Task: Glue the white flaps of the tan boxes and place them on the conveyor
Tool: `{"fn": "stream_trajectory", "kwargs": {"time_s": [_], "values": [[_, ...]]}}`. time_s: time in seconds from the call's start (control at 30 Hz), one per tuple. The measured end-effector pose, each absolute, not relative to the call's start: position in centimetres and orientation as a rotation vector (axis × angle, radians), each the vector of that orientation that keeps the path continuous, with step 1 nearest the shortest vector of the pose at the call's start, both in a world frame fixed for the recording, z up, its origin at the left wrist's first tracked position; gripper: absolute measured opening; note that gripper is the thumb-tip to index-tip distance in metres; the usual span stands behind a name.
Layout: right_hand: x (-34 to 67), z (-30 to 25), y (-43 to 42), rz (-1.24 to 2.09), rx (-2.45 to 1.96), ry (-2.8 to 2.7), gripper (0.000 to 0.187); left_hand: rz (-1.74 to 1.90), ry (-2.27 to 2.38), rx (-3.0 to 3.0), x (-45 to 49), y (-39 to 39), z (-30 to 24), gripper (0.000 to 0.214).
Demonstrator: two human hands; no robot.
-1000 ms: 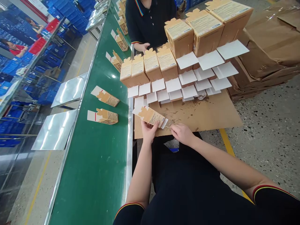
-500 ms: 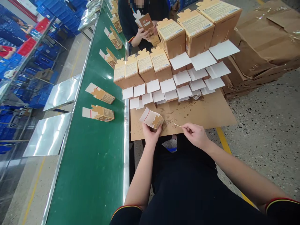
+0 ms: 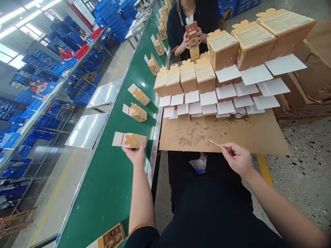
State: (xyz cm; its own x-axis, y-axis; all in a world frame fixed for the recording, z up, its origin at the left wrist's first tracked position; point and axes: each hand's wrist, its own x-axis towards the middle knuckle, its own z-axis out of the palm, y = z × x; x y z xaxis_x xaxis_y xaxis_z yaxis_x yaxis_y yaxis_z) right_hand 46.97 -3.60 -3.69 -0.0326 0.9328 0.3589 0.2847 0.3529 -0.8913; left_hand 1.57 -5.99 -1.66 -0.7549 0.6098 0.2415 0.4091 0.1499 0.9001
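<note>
A: Starting nearest, with a printed pack (image 3: 108, 237) cut off at the bottom edge, on the green belt (image 3: 108, 186).

B: Then the left hand (image 3: 136, 155)?

A: Out over the belt, fingertips up against the near edge of the carton (image 3: 129, 140). Loosely curled and blurred; cannot tell whether gripping or merely touching.

B: And the carton itself?

A: Lying flat on the belt, near its right rail, white flap with a red stripe pointing left.

B: Over to the right hand (image 3: 236, 159)?

A: Hovering just off the near edge of the cardboard sheet (image 3: 253, 132), thumb and forefinger pinched tight on a thin stick (image 3: 215, 143), tip pointing left over the sheet.

B: Farther along the belt?

A: Two cartons (image 3: 135, 112), one behind the other, apart from the first; more beyond, in a line. Shiny metal plates (image 3: 86, 131) along the belt's left side.

B: Behind the sheet?

A: Stacks (image 3: 188, 74) of brown cartons in stepped rows, white flaps hanging forward; bigger boxes (image 3: 252, 43) higher up, to the right.

B: And at the far end?

A: A co-worker (image 3: 176, 31) in a dark shirt, both hands (image 3: 186, 40) holding an upright carton (image 3: 192, 34) just behind the stacks. Blue crates (image 3: 113, 13) on racks off to the left.
</note>
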Motion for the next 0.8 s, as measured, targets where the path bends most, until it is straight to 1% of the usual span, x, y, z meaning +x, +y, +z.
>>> {"fn": "stream_trajectory", "kwargs": {"time_s": [0.13, 0.2, 0.27, 0.3, 0.33, 0.4, 0.43, 0.47, 0.5, 0.63, 0.7, 0.8], "values": [[47.1, -3.4, -2.8, 0.775, -1.125, -1.557, 0.025, 1.460, 2.369, 0.822, -2.2, -6.8, -1.1, 0.093], [47.6, -3.4, -2.7, 0.763, -1.142, -1.558, 0.024, 1.399, 2.464, 0.895, -2.1, -7.4, -0.7, 0.102], [48.5, -3.5, -3.0, 0.740, -1.181, -1.554, 0.023, 1.467, 2.679, 0.995, -1.1, -7.9, 0.1, 0.110], [48.9, -3.5, -3.2, 0.728, -1.205, -1.550, 0.023, 1.560, 2.773, 1.041, -0.3, -7.8, 0.6, 0.107], [49.3, -3.6, -3.3, 0.720, -1.229, -1.546, 0.023, 1.686, 2.798, 1.087, 0.7, -7.3, 1.1, 0.098], [49.7, -3.5, -3.6, 0.716, -1.265, -1.544, 0.026, 1.900, 2.591, 1.173, 3.2, -5.1, 2.0, 0.063], [49.8, -3.4, -3.6, 0.718, -1.275, -1.549, 0.027, 1.926, 2.403, 1.193, 4.6, -3.3, 2.5, 0.043], [49.7, -3.2, -3.6, 0.722, -1.279, -1.557, 0.028, 1.860, 2.218, 1.186, 5.9, -1.1, 2.8, 0.028], [49.5, -3.0, -3.6, 0.725, -1.273, -1.570, 0.028, 1.748, 2.083, 1.141, 7.2, 1.4, 3.2, 0.023], [48.6, -1.9, -3.3, 0.715, -1.210, -1.621, 0.023, 1.372, 1.844, 0.776, 10.8, 10.6, 4.7, 0.045], [48.4, -1.5, -3.3, 0.697, -1.181, -1.621, 0.021, 1.289, 1.756, 0.684, 11.9, 13.1, 5.3, 0.045], [48.5, -1.5, -3.4, 0.669, -1.165, -1.594, 0.019, 1.348, 1.646, 0.662, 12.7, 13.1, 5.4, 0.041]]}}
